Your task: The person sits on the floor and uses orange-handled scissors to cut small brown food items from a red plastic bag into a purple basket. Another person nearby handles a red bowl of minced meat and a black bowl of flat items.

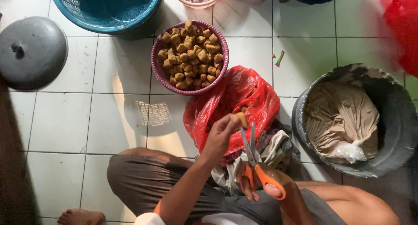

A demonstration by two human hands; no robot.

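Two hands are engaged over your lap. Your left hand (222, 131) pinches a small brown fried tofu cube (241, 118) between fingertips and thumb, raised just in front of the red plastic bag (257, 94). Your right hand (265, 188) is closed through the orange handles of the scissors (252, 153), whose blades point up and stand slightly apart, with their tips just below and beside the cube.

Beyond the left hand sits a purple basket (157, 72) heaped with similar cubes. Further out stand a blue basket (104, 27) and, well to the left, a grey pot lid (32, 50). To the right of the scissors, a dark bucket (392, 133) holds a tied bag of pale paste (339, 120). A patterned cloth (274, 148) lies under your hands.

Hazards, as a judgement:
- Blade tips stand close to the left fingertips. A cut made without clearing the thumb may nick the skin.
- The pinch covers only a small part of the cube. A loose grip may let it drop onto the cloth or the tiled floor (78, 120).
- Excess blade pressure may crush or split the soft cube right through.
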